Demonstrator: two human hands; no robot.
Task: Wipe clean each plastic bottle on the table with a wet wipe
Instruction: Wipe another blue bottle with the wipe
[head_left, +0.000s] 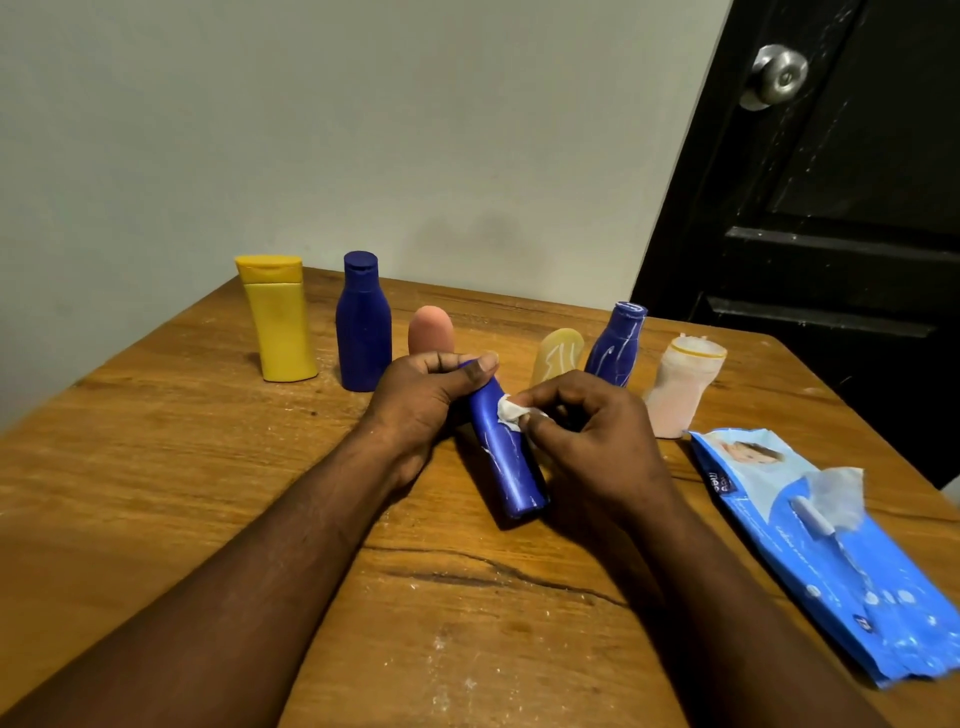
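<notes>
Wooden table (208, 467); blue wipes pack (857, 582)

Over the brown wooden counter (156, 467), the left hand (426, 400) grips the upper end of a tilted blue plastic bottle (506, 467). The right hand (592, 436) pinches a crumpled white wet wipe (511, 413) against its side. Behind that bottle stands a row of 6 more plastic bottles (363, 332); right of it lies a blue wipes pack (852, 571).

a black panelled door (831, 234) with a round silver knob (776, 75) stands beside a plain pale wall (311, 130).
</notes>
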